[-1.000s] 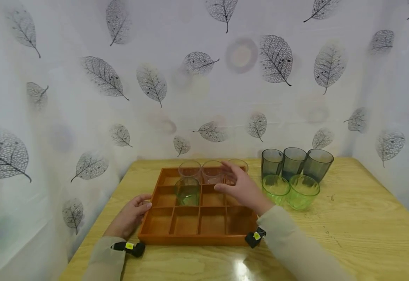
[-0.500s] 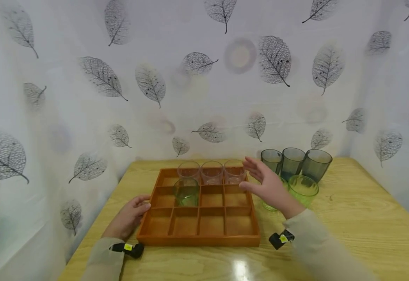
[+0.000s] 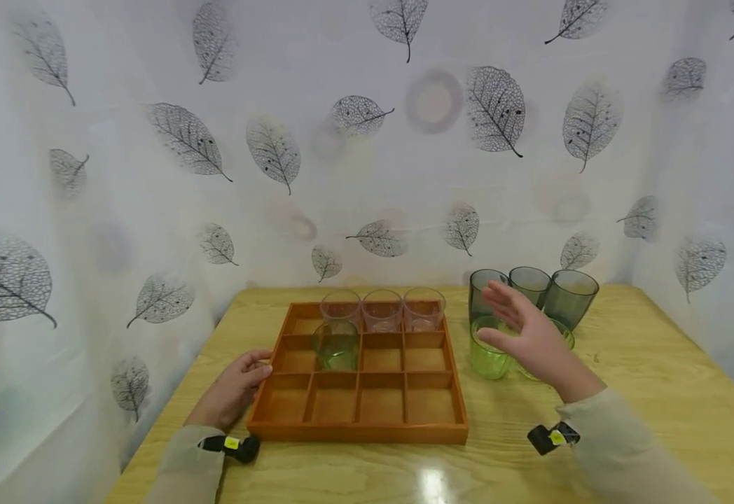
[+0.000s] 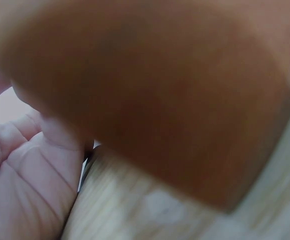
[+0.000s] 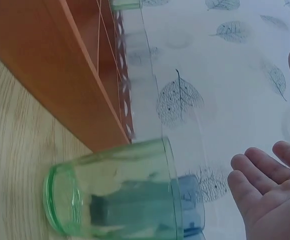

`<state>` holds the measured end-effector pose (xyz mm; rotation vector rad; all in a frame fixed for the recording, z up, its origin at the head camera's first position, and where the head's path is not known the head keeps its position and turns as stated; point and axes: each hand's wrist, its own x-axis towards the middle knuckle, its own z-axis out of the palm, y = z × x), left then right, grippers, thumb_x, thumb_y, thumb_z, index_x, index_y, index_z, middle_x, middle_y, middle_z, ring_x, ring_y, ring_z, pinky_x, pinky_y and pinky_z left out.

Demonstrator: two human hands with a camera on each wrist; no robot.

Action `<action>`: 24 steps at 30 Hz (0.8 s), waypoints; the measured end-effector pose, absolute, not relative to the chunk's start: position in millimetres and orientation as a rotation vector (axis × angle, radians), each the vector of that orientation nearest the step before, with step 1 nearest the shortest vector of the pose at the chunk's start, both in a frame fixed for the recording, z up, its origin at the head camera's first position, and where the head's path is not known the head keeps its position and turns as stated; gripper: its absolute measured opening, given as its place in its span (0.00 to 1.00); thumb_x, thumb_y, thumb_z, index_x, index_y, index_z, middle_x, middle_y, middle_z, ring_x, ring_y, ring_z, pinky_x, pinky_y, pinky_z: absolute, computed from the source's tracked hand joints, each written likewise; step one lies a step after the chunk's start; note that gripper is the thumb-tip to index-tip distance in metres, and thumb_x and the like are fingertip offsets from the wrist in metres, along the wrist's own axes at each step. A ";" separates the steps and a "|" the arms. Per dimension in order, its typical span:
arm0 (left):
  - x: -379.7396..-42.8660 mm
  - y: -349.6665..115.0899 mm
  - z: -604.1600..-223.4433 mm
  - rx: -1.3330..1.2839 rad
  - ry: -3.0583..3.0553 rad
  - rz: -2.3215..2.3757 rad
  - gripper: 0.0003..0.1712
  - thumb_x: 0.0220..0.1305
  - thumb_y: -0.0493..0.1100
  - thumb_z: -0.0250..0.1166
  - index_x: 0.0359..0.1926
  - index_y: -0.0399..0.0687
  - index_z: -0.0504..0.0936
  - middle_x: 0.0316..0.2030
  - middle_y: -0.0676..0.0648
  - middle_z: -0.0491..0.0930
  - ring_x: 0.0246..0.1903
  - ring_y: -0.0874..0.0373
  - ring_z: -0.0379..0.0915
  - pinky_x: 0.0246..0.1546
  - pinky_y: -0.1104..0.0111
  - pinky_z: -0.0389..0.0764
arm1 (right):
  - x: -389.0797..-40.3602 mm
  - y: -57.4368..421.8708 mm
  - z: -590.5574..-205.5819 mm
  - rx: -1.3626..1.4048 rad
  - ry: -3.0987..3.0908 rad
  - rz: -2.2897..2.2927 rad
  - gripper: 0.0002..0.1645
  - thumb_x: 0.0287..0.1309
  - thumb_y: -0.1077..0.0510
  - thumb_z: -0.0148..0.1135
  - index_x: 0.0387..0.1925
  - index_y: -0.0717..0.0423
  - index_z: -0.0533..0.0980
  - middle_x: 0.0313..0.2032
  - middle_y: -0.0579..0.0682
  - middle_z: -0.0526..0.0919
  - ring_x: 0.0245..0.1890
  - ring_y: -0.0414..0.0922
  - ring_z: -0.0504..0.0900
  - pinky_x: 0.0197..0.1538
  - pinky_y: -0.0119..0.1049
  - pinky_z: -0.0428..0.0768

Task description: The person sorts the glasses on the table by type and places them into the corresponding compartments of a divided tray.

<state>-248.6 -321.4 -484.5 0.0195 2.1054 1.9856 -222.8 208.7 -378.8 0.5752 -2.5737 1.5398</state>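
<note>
My left hand holds the left edge of a compartmented wooden tray, its thumb at the rim; in the left wrist view the tray is a brown blur over the palm. To the tray's right, my right hand hovers open beside two green glasses, thumb and fingers spread. The nearer green glass stands upright; the other green glass is mostly behind the hand. The right wrist view shows a green glass beside the tray, apart from the fingers.
Three clear glasses stand in the tray's back row, and a darker greenish glass sits in its middle row. Behind the green glasses are three grey glasses. A leaf-patterned curtain surrounds the wooden table.
My right hand has moved right from the tray's back right clear glass to above the green glasses, holding nothing. That clear glass now shows fully. My left hand has stayed at the tray.
</note>
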 end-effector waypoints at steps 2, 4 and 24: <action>-248.3 -321.0 -484.5 0.021 2.108 1.984 0.28 0.78 0.41 0.56 0.70 0.34 0.59 0.44 0.46 0.74 0.36 0.58 0.74 0.36 0.68 0.79 | -220.5 215.9 -378.3 0.552 -2.579 1.512 0.51 0.67 0.48 0.67 0.80 0.46 0.48 0.75 0.56 0.59 0.73 0.61 0.59 0.69 0.61 0.60; -248.1 -320.7 -484.4 0.020 2.109 1.985 0.28 0.78 0.41 0.56 0.70 0.34 0.59 0.44 0.46 0.74 0.36 0.58 0.74 0.35 0.68 0.79 | -218.3 224.1 -378.4 0.530 -2.587 1.478 0.51 0.67 0.48 0.66 0.81 0.45 0.47 0.75 0.57 0.59 0.73 0.61 0.59 0.69 0.57 0.61; -249.0 -320.4 -484.1 -0.015 2.104 1.992 0.28 0.77 0.42 0.57 0.69 0.36 0.60 0.46 0.46 0.76 0.39 0.56 0.77 0.35 0.67 0.79 | -201.9 291.2 -404.1 0.254 -2.563 1.384 0.53 0.70 0.47 0.62 0.81 0.36 0.39 0.79 0.57 0.48 0.75 0.64 0.49 0.65 0.69 0.53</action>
